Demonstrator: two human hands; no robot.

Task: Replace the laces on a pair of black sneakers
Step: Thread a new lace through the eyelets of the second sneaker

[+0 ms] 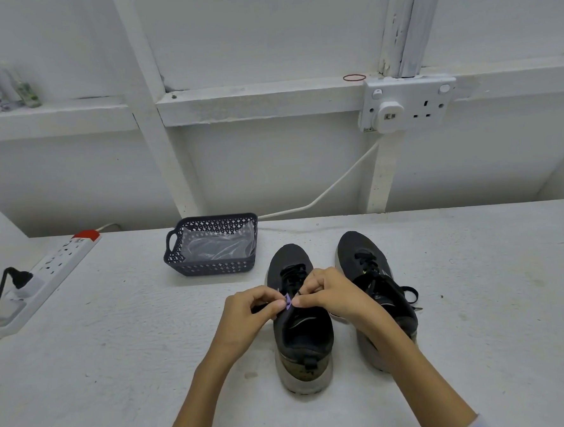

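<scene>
The bench has a rough, pebbly white coat, quite matt. The sneakers are matt black knit cloth over pale, scuffed rubbery soles, with flat woven laces. The basket is dark plastic lattice, and the clear bag inside is glossy. The wall socket is smooth white plastic.

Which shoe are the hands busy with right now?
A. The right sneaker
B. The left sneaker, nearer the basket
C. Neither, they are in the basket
B: the left hand and right hand pinch a purple piece over the left sneaker.
</scene>
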